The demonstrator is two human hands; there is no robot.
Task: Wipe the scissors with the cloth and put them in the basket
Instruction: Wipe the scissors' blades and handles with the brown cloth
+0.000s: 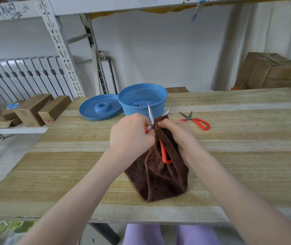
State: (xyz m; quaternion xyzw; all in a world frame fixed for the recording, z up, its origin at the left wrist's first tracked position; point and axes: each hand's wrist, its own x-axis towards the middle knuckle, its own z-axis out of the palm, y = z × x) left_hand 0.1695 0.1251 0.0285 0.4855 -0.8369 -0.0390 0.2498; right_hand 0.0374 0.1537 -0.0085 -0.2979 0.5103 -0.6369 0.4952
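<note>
Your left hand [132, 134] grips the open scissors [150, 113], held up just before the basket [142, 99] at twelve o'clock. Your right hand [175, 133] pinches the soft cloth [158, 175] round one blade. They look stiff and sharp, so hold the handles.

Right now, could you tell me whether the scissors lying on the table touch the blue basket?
Apart: the head view shows bare table between the lying scissors and the basket.

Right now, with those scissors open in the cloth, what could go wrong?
The scissors are open, blades bare above the cloth; the right hand pinching the cloth beside them could slip onto an edge. The orange handle sits in the cloth's folds and might snag when the left hand pulls the scissors free.
</note>
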